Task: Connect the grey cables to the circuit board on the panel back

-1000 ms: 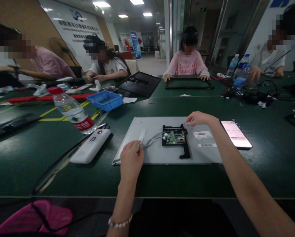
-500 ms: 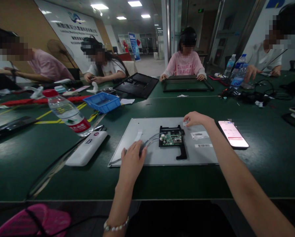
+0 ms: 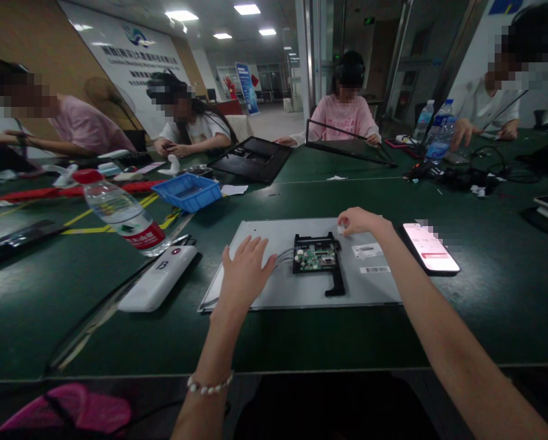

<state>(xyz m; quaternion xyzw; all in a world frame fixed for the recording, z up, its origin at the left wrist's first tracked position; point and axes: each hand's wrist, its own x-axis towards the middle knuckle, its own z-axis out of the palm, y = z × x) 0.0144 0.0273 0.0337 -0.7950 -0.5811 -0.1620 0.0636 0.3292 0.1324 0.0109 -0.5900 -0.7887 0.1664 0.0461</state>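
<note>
A grey metal panel [image 3: 301, 293] lies flat on the green table in front of me. A small green circuit board in a black bracket [image 3: 317, 258] sits on its middle, with thin wires [image 3: 284, 255] running left from it. My left hand [image 3: 245, 271] lies flat on the panel's left part, fingers spread, over the wires. My right hand [image 3: 357, 221] rests at the panel's far edge, just right of the bracket, fingers curled in a pinch on a small white piece I cannot make out.
A lit phone [image 3: 430, 247] lies right of the panel. A white power bank [image 3: 158, 277] and a tilted water bottle [image 3: 120, 211] sit to the left, a blue tray [image 3: 188, 191] behind them. Other people work at black frames across the table.
My left hand let go of the wires and opened flat on the panel. The person opposite has tilted a black frame up. My right hand has barely moved.
</note>
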